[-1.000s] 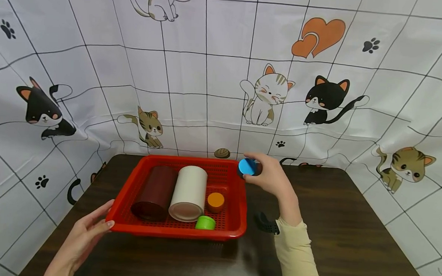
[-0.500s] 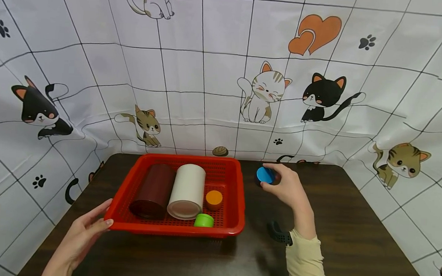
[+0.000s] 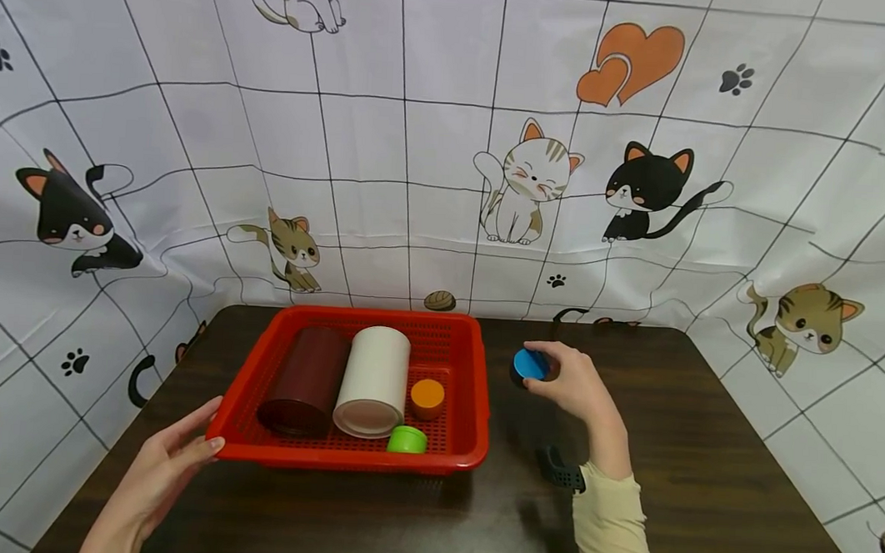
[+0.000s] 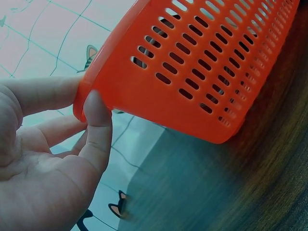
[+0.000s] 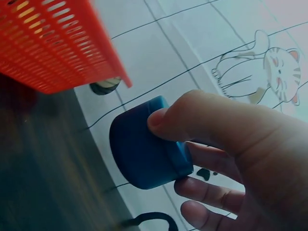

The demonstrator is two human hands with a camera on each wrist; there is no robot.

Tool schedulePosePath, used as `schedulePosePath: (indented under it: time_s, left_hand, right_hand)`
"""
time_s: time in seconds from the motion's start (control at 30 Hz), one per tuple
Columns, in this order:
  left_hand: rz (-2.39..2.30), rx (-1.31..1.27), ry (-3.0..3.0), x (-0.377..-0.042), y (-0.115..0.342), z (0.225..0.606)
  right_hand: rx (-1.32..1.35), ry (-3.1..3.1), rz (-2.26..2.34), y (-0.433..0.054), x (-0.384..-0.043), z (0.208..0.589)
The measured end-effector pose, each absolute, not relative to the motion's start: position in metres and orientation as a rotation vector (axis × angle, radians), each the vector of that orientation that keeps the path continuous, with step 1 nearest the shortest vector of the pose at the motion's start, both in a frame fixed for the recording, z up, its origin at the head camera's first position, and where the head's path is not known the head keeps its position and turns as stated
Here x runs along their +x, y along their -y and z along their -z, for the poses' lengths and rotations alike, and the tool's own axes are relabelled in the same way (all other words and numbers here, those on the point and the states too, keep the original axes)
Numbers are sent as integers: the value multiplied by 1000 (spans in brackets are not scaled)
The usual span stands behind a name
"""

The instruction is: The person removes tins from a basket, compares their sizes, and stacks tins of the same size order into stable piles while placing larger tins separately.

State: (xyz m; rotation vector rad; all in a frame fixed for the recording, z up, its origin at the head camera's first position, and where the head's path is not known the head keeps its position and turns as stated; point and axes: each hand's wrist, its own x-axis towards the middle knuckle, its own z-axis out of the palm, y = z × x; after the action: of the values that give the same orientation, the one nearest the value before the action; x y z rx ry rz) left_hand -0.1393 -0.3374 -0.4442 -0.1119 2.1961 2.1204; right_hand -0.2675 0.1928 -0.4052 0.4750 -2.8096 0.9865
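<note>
My left hand (image 3: 152,480) pinches the front left corner of the red plastic basket (image 3: 350,458). In the left wrist view, the thumb (image 4: 97,118) presses one side of its rim and fingers lie on the other. My right hand (image 3: 582,392) grips a short blue cylinder (image 3: 530,365) by its side, right of the basket. The right wrist view shows the blue cylinder (image 5: 144,147) tipped between thumb and fingers. Inside the basket lie a large dark brown cylinder (image 3: 306,378) and a large white cylinder (image 3: 374,373). Small orange (image 3: 427,399) and green cylinders sit at their right.
The dark wood table (image 3: 672,489) extends to both sides of the basket. A white sheet (image 3: 434,142) with cat drawings and grid lines hangs behind and at the sides. A black band (image 3: 562,471) is on my right wrist, above a pale yellow sleeve (image 3: 613,523).
My right hand has carried the blue cylinder from over the basket's right rim, rightward and slightly down, to beside the basket. My left hand has stayed on the corner.
</note>
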Motion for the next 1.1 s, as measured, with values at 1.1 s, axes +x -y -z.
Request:
schedulePosePath:
  time_s: [1.1]
  left_hand:
    - [-2208, -108, -2153, -137, 334, 447]
  right_hand:
    - [538, 3047, -1028, -205, -262, 449]
